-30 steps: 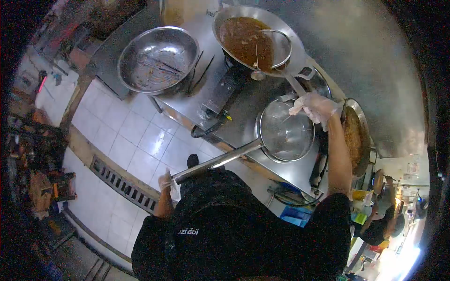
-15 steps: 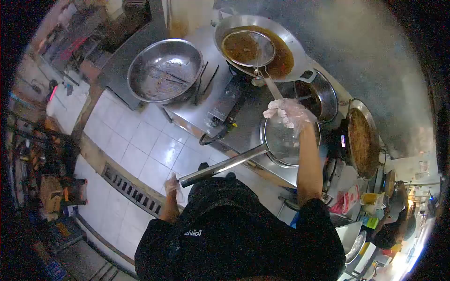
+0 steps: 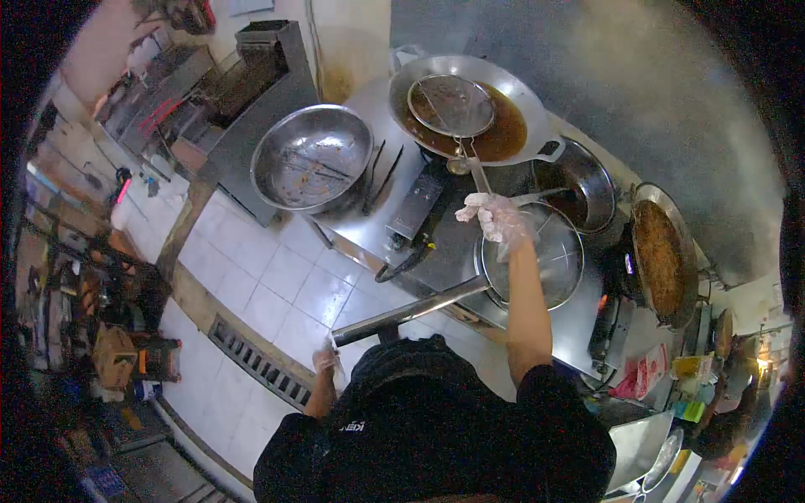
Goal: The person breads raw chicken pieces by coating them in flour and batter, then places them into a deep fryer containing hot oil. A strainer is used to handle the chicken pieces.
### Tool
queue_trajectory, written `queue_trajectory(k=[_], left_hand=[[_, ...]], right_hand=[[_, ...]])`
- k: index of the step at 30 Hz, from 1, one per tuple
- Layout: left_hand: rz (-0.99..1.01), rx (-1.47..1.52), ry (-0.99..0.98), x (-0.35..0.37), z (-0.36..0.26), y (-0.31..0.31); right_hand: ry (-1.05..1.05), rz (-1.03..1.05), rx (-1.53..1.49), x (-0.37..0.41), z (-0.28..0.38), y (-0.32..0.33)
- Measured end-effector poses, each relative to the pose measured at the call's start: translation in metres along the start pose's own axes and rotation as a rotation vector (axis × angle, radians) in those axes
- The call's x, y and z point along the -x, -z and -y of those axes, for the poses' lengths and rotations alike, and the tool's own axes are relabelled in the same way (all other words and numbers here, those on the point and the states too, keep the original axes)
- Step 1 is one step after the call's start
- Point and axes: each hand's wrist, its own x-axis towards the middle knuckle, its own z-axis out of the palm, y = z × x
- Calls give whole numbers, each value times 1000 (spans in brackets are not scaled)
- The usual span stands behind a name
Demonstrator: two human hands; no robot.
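My right hand (image 3: 495,221), in a clear plastic glove, is closed round the handle of a round mesh strainer (image 3: 453,106). The strainer lies over brown liquid (image 3: 508,126) in a large metal wok (image 3: 537,105). My left hand (image 3: 325,360), also gloved, is at the near end of a thick metal handle (image 3: 411,308), its fingers closed against it. That handle runs up to a second, wider round strainer (image 3: 558,267) below my right forearm.
A steel bowl (image 3: 277,189) with tongs inside stands at the left of the metal counter (image 3: 356,218). A dark pan (image 3: 587,189) and a wok of brown contents (image 3: 658,251) are to the right. A floor drain (image 3: 260,360) lies at lower left.
The view has shifted, so the counter and woks appear lower and further right. My hands keep their holds, and the small strainer remains over the wok.
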Motion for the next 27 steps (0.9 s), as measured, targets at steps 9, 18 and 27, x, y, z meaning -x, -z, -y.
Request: queue_trajectory(k=[9, 18, 27], left_hand=[[-49, 373, -35, 35, -37, -25], [19, -50, -270, 21, -46, -15], [210, 580, -154, 8, -49, -32]], right_hand=[[117, -167, -267, -24, -23, -11], [346, -163, -356, -7, -31, -3], [414, -151, -351, 3, -39, 8]])
